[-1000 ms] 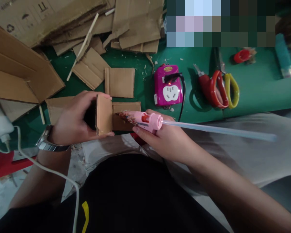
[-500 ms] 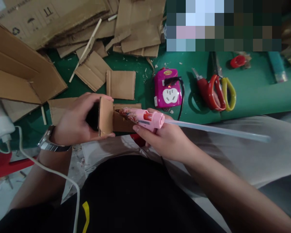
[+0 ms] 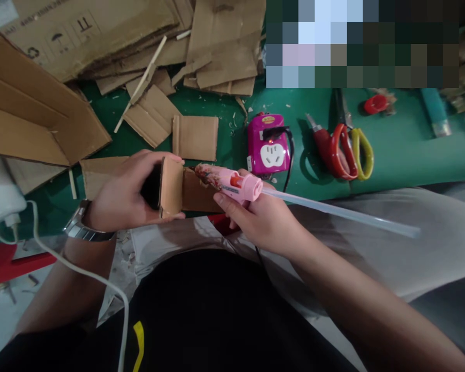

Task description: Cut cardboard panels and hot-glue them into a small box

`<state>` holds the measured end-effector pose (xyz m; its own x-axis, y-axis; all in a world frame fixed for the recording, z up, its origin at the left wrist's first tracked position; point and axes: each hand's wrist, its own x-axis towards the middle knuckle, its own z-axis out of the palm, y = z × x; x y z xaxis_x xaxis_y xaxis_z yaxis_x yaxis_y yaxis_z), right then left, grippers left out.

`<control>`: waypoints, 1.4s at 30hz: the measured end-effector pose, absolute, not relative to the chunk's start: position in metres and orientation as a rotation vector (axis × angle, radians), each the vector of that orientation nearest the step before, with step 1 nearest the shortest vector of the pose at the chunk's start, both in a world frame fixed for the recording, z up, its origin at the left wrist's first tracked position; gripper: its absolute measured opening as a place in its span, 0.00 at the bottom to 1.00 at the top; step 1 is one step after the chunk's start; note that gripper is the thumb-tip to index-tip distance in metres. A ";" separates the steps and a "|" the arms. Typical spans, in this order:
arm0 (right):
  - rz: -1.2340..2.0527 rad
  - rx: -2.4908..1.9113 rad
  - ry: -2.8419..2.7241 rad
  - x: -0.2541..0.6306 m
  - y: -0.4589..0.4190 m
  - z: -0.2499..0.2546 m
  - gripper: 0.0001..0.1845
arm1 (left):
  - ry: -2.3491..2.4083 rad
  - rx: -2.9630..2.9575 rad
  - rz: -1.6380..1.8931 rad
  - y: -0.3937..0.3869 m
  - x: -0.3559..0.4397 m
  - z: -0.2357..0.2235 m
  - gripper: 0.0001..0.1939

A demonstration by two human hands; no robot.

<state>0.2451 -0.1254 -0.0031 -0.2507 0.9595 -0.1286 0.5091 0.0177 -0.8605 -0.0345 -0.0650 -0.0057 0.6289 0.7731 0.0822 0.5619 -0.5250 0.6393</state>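
Note:
My left hand, with a metal watch at the wrist, grips a small folded cardboard piece by its upper and lower edges. In my right hand is a pink glue gun, fingers wrapped round its handle. A long clear glue stick sticks out of its back end. The gun's nozzle, dark and crusted, points left at the upper right edge of the cardboard piece; whether it touches I cannot tell. Behind the gun, a flat cardboard strip extends right from the folded piece.
A magenta socket block with a black plug stands beyond my right hand. Scissors and a red-handled tool lie farther right. Cardboard scraps spread behind, an open cardboard box stands left, and a white cable crosses my left forearm.
The glue gun has shifted slightly right and its nozzle a little upward, along the cardboard's edge; the glue stick's far end dips lower. My left hand keeps its hold. The view has shifted slightly.

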 end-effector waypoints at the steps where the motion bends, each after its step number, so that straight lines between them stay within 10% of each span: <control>1: 1.159 -1.484 -1.806 0.245 -0.125 -0.004 0.09 | 1.045 2.270 0.486 -0.065 -0.034 -0.006 0.43; 42: 1.169 -1.487 -1.871 0.241 -0.115 -0.003 0.06 | 1.115 2.147 0.446 -0.068 -0.036 -0.007 0.46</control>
